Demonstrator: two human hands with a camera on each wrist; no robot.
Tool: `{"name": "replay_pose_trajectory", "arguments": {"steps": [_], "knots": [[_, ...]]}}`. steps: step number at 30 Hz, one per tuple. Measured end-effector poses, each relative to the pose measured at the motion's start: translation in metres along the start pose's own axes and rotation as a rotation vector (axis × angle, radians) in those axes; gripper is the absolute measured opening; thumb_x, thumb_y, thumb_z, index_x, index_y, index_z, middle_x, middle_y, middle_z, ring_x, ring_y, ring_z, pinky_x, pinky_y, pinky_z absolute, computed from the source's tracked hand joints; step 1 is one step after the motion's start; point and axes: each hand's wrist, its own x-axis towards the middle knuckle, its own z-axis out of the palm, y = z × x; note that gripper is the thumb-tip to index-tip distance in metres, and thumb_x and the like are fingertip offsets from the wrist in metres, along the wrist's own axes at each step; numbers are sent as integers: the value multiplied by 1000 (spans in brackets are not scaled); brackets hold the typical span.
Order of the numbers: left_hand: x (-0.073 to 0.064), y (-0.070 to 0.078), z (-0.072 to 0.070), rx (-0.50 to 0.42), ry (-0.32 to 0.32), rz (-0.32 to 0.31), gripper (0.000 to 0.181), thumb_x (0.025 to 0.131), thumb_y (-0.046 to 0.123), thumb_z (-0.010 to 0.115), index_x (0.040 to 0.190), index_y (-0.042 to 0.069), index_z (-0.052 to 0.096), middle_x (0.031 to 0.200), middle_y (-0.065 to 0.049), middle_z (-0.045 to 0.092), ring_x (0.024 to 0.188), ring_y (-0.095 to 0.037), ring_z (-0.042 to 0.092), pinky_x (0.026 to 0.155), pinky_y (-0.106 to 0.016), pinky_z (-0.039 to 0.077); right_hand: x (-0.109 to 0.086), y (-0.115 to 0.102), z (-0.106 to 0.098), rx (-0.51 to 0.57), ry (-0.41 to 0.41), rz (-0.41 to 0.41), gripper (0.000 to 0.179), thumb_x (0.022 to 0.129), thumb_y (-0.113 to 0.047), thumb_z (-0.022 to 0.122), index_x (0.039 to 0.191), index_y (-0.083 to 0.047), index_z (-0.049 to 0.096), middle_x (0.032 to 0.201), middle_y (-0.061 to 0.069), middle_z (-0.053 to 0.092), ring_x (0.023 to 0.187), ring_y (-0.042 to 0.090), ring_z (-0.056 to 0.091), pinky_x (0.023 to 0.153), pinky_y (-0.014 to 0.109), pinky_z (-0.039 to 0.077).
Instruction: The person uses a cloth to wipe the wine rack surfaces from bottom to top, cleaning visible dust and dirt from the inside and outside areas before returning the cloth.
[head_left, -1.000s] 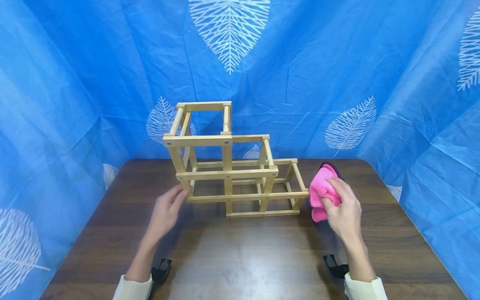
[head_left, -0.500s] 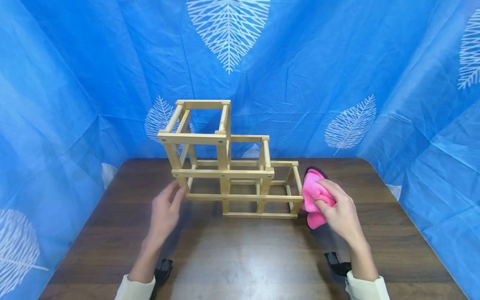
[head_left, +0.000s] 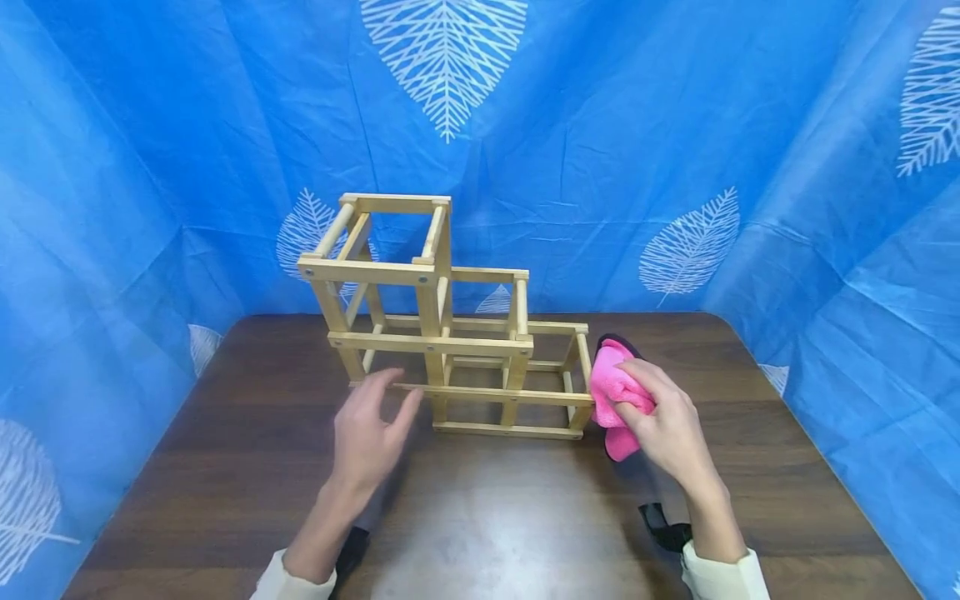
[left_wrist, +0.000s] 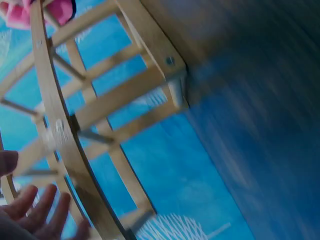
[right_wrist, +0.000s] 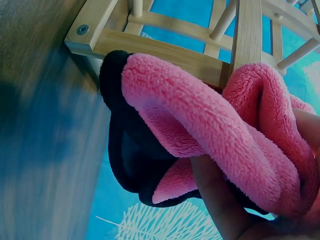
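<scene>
A stepped wooden rack of bars and dowels stands on the table, tallest at its left end. In front of its lower left part, my left hand has thumb and fingers spread apart. The left wrist view shows the spread fingers beside the rack's bars, holding nothing. My right hand pinches a bunched pink plush cloth with black edging, right at the rack's lower right corner. In the right wrist view, the folded cloth covers part of the rack's end.
The dark wooden table has rounded far corners. Behind it and at both sides hangs a blue curtain with white leaf prints. Black wrist straps sit by the pale sleeves.
My left hand has let go of the rack's left leg and moved right, fingers spreading. My right hand has brought the cloth left against the rack's right end. The rack has turned slightly.
</scene>
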Motion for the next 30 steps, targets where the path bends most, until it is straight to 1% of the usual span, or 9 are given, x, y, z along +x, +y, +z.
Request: {"name": "replay_pose_trajectory", "arguments": {"steps": [2, 5, 8, 11, 15, 18, 22, 28, 30], "knots": [[-1, 6, 6, 54, -55, -39, 38, 85, 21, 77, 114, 0, 66, 109, -16, 69, 103, -36, 64, 93, -58, 46, -1, -2, 1, 2, -3, -6, 43, 80, 7, 75, 121, -2, 65, 125, 18, 60, 110, 36, 58, 84, 55, 49], [-3, 17, 16, 124, -122, -109, 48, 87, 31, 75, 120, -1, 62, 115, -18, 67, 117, -41, 57, 102, -71, 29, -5, -4, 2, -5, -5, -14, 43, 79, 6, 75, 120, -3, 66, 124, 17, 61, 109, 36, 58, 83, 55, 49], [-4, 25, 23, 158, -156, -194, 57, 87, 37, 73, 124, -3, 58, 118, -21, 65, 126, -42, 50, 105, -76, 15, -9, -6, 2, -14, -18, -22, 42, 79, 3, 76, 120, -3, 66, 123, 17, 61, 108, 35, 59, 83, 55, 50], [-2, 29, 29, 160, -158, -264, 62, 88, 40, 72, 126, -6, 54, 118, -24, 64, 124, -41, 52, 107, -74, 11, -12, -10, 2, -23, -35, -33, 44, 78, 2, 78, 120, -3, 65, 122, 16, 62, 107, 36, 60, 82, 56, 51], [2, 28, 35, 157, -142, -313, 62, 89, 40, 71, 124, -6, 51, 108, -22, 66, 110, -40, 61, 109, -72, 9, -16, -16, 0, -40, -52, -64, 46, 77, 0, 80, 120, -5, 66, 121, 13, 63, 109, 35, 61, 84, 55, 51], [4, 23, 37, 175, -118, -319, 58, 89, 36, 74, 121, -6, 51, 98, -20, 67, 101, -40, 64, 110, -71, 11, -18, -22, 0, -53, -68, -92, 46, 76, -1, 81, 119, -7, 67, 121, 10, 64, 110, 33, 62, 83, 53, 51], [4, 16, 37, 196, -87, -290, 51, 89, 29, 75, 118, -6, 52, 93, -21, 67, 95, -41, 66, 110, -70, 15, -20, -32, 0, -67, -99, -119, 46, 75, -1, 82, 118, -11, 69, 123, 8, 64, 107, 30, 63, 79, 51, 53], [3, 8, 36, 144, -70, -261, 46, 89, 20, 73, 120, -7, 52, 85, -17, 67, 87, -38, 67, 112, -67, 13, -23, -42, -1, -103, -121, -165, 50, 71, -1, 86, 118, -7, 70, 124, 13, 63, 108, 36, 62, 79, 54, 54], [3, 6, 36, 122, -71, -258, 46, 88, 19, 73, 121, -7, 52, 85, -17, 68, 89, -38, 67, 113, -66, 11, -23, -43, -1, -113, -117, -188, 50, 70, -2, 87, 117, -7, 71, 123, 14, 63, 108, 37, 62, 80, 55, 54]]}}
